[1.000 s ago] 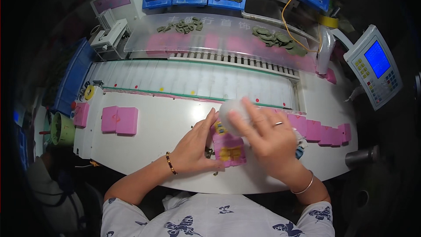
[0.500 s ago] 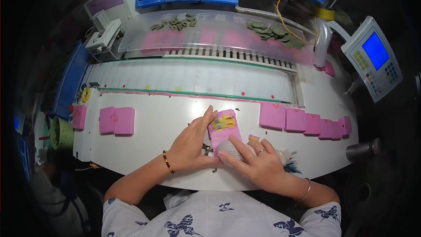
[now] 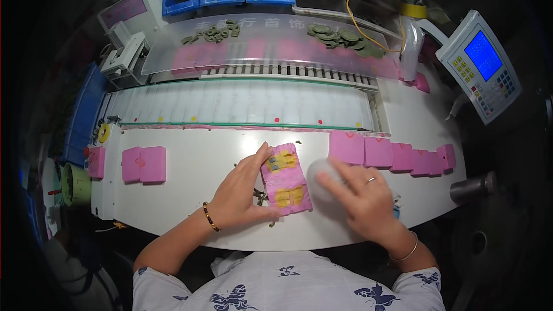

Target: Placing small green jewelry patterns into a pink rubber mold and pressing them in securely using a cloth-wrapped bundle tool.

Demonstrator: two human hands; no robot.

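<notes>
An opened pink mould (image 3: 284, 178) with yellow patches lies on the white worktable. My left hand (image 3: 239, 187) grips it along the left side, fingers at the far corner and thumb at the near one. To the right of the mould, my right hand (image 3: 368, 198) holds a pale rounded pouch (image 3: 325, 178) that looks like cloth. Motion blurs this hand and the pouch, which are apart from the mould. Small dark green pieces (image 3: 260, 197) lie by the mould's left edge, partly hidden by my left hand.
Pink blocks (image 3: 377, 151) stand in a row at right, others (image 3: 151, 164) at left. Behind runs a glass-edged white conveyor (image 3: 242, 101); above it, a clear shelf (image 3: 271, 40) bears green pieces. A control panel (image 3: 484, 66) stands at right, a dark cylinder (image 3: 473, 187) below it.
My right hand has lifted the pouch off the mould and moved right, baring the mould's near yellow patch. My left hand keeps its grip. The whole view has shifted slightly.
</notes>
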